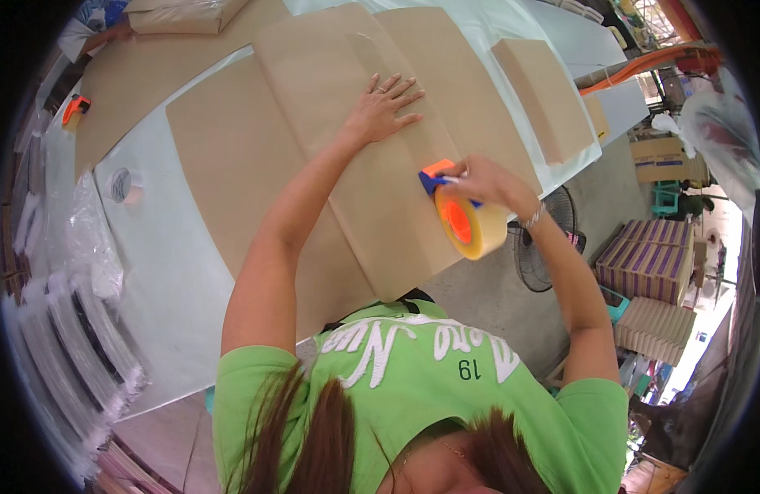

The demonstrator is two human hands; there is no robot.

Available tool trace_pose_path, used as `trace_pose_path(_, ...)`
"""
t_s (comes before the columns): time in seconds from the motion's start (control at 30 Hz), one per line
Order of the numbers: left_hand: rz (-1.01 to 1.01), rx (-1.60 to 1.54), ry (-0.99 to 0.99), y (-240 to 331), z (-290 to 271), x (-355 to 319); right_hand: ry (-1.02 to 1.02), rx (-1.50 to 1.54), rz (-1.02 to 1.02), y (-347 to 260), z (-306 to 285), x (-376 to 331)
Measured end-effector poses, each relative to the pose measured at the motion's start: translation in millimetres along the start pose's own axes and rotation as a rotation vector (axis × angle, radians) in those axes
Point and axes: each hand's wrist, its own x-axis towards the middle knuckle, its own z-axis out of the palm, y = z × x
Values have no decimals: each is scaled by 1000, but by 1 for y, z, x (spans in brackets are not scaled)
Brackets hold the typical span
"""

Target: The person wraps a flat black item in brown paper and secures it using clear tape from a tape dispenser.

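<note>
Brown kraft paper [223, 148] lies spread over the table, with a long flat folded packet [314, 90] of the same paper across it. My left hand [385, 109] rests flat on that packet, fingers spread. Closed around a tape dispenser [462, 216] is my right hand [491, 183], near the packet's right edge. The dispenser has an orange and blue head, an orange hub and a large roll of clear yellowish tape. A shiny strip of tape [367, 51] seems to lie on the packet's far part. Whether tape runs from the dispenser to the paper I cannot tell.
A wrapped brown box [544, 99] lies at the right table edge. Far left are another orange dispenser [75, 109] and a tape roll [126, 186]. Another person's arm [108, 34] touches a wrapped parcel [186, 15]. A fan [549, 239] and stacked cartons [647, 255] stand right.
</note>
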Motion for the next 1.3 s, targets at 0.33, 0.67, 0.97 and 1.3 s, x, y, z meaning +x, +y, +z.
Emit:
trace_pose_path(0.33,-95,74,6,86,22,-14,23,-54,28,-4,2,-9)
trace_pose_path(0.67,-130,40,51,82,27,-16,155,-164,-14,15,42,-74)
trace_pose_path(0.97,-161,72,12,84,23,-17,81,-223,84,29,59,-89)
trace_pose_path(1.3,-413,97,128,53,22,19,-685,-215,22,4,-20,41)
